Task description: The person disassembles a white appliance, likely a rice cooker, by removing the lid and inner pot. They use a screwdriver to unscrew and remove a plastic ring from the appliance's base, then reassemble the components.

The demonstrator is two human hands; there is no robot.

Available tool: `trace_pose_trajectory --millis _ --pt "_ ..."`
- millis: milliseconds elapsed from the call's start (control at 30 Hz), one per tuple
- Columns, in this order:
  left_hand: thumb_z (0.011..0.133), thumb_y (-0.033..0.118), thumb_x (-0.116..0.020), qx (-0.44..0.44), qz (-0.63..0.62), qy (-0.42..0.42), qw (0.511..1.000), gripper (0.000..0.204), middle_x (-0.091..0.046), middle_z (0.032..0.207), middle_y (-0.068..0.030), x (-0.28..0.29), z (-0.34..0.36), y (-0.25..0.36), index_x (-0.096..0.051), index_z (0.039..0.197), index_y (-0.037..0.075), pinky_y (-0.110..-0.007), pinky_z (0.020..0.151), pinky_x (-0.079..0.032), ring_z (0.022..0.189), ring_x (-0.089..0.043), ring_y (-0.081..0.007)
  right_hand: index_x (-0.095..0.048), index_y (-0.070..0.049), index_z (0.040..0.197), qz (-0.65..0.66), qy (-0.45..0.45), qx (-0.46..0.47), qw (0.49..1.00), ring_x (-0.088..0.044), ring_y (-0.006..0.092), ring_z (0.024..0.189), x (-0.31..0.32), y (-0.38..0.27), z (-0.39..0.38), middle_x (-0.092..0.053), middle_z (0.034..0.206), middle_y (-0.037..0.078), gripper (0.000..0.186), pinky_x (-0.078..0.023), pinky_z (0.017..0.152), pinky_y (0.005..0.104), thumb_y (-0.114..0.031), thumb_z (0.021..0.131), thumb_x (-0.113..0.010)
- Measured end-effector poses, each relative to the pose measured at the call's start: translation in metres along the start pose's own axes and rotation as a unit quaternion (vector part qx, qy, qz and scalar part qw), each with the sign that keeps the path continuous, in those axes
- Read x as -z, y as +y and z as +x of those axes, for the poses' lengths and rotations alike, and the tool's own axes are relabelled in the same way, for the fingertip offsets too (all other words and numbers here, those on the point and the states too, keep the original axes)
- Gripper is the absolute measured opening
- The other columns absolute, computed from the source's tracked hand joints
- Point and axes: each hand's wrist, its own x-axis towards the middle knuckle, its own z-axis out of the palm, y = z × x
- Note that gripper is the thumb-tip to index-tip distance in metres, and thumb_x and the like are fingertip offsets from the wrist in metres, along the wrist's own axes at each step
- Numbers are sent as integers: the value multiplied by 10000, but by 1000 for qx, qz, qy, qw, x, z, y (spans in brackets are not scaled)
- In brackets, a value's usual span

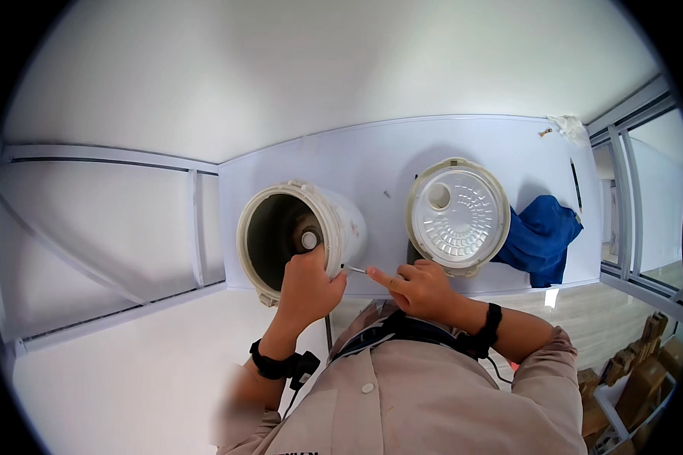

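An off-white cylindrical tub (349,227) lies on its side on the table, its round opening turned toward the left and near side. A round, pale fitting shows deep inside it. My left hand (309,284) is closed over the near right part of the rim, its thumb pointing at the outer wall. In my right hand (421,290) is a slim screwdriver (356,269), index finger stretched along it. Its metal shaft points left, with the tip at a small dark spot on the tub's rim. My right palm hides the handle.
Right of the tub stands a second round unit with a translucent, slotted cover (463,220). A blue cloth (542,239) lies beside it. Farther right are a black pen-like stick (576,186), a small brown piece (546,133) and crumpled white material (569,127). Framed panels border both sides.
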Motion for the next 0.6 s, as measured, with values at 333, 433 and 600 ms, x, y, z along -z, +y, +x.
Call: trace_pose_trajectory --millis 333,433,600 --pt "794 102 -752 -24 21 14 999 243 -715 837 -277 -3 -1 -1 -670 975 -37 -518 735 -578 827 -701 -515 -663 -267 1521 -29 -10 8 1000 -492 223 491 4 2 -2 -535 676 13 679 -433 509 381 -114 865 -751" --pt "799 116 -762 -21 36 11 999 250 -716 839 -279 -4 -1 0 -676 978 -36 -517 744 -580 839 -706 -510 -621 -273 1559 -23 -55 -30 998 -539 238 489 16 -7 0 -554 677 33 688 -450 503 391 -147 892 -737" --pt "804 151 -785 11 17 0 1000 288 -723 839 -275 -1 0 3 -703 1000 -42 -497 757 -586 855 -714 -500 -622 -239 1549 -67 -114 -51 990 -585 244 511 46 -24 12 -598 713 37 654 -456 506 382 -156 909 -730"
